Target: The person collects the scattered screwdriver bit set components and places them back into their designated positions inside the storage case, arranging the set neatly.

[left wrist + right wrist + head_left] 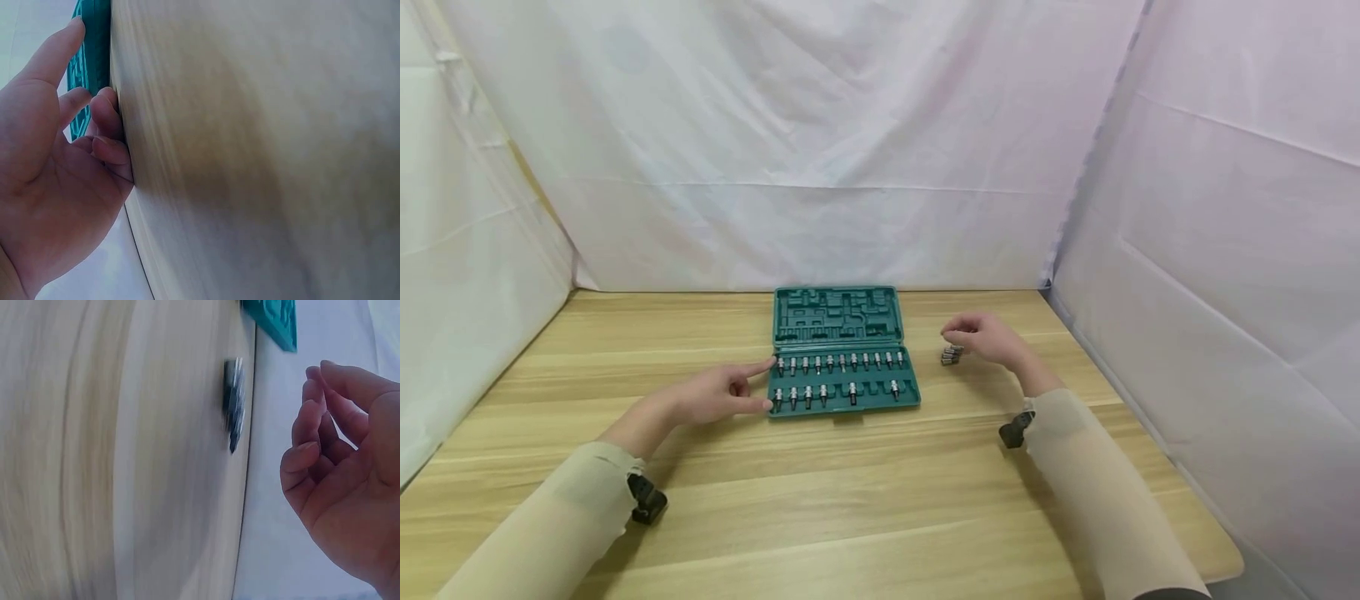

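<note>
A green plastic case (880,406) lies unfolded on the table, its lid (838,317) tipped back. Two rows of metal bit sockets (853,393) sit in its near half, with some bare slots in the front row. My left hand (718,394) touches the case's left side with a stretched thumb and index finger; its other fingers bend inward. Just above and behind a small cluster of loose bit sockets (951,356), my right hand (988,340) hovers, thumb and index fingertips close together. Nothing shows between them. In the right wrist view the cluster (234,403) looks blurred, apart from the fingers.
The wooden table (850,517) runs back to a white cloth curtain (820,192). More white cloth hangs on the left and right sides. Black wrist cameras (646,498) are fixed at both sleeves.
</note>
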